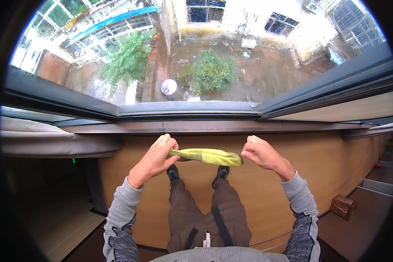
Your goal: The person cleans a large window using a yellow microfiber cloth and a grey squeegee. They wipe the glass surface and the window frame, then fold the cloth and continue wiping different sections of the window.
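A yellow-green cloth (213, 156), darkened in places and gathered lengthwise, stretches between my two hands above the wooden floor. Its left end is pinched between the thumb and fingers of my left hand (157, 159). My right hand (262, 153) is curled just past the cloth's right end; whether its fingertips touch the cloth cannot be told. Both hands are in front of the window sill (196, 126), on the near side of the window frame (186, 108).
Grey curtains (55, 139) hang at the left. Angled window frames (330, 82) flank the view of a yard with shrubs. A brown box (343, 206) stands at the lower right. My shoes (173, 172) are on the wooden surface.
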Demonstrator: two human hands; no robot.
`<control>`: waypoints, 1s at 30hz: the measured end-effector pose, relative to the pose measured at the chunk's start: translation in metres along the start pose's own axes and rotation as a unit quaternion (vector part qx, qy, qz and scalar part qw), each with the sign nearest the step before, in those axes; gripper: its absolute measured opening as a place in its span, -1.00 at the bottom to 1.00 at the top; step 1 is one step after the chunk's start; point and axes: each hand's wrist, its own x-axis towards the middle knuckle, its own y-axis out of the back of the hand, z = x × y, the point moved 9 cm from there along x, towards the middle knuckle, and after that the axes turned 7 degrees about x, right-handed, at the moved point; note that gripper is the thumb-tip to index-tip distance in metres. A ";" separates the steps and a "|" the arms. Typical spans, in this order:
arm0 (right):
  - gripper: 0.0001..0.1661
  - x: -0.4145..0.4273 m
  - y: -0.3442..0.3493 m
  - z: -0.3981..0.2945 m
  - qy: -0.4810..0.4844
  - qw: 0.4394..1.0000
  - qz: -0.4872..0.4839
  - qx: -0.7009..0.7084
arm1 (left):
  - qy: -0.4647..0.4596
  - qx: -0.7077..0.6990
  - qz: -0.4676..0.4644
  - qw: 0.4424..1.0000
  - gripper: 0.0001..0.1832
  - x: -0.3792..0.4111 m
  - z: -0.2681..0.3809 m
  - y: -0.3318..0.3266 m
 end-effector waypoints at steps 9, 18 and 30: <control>-0.06 0.068 -0.118 -0.008 0.056 0.992 0.089 0.070 | -0.067 0.061 -0.019 0.996 -0.73 -0.011 0.036 0.005; -0.53 0.097 -0.163 -0.017 0.127 0.988 0.086 0.028 | 0.009 0.034 -0.007 0.999 -0.69 -0.046 0.020 0.041; -0.83 0.065 -0.130 -0.006 0.092 0.986 0.140 0.023 | 0.041 0.119 -0.006 0.992 -0.70 -0.078 0.006 0.045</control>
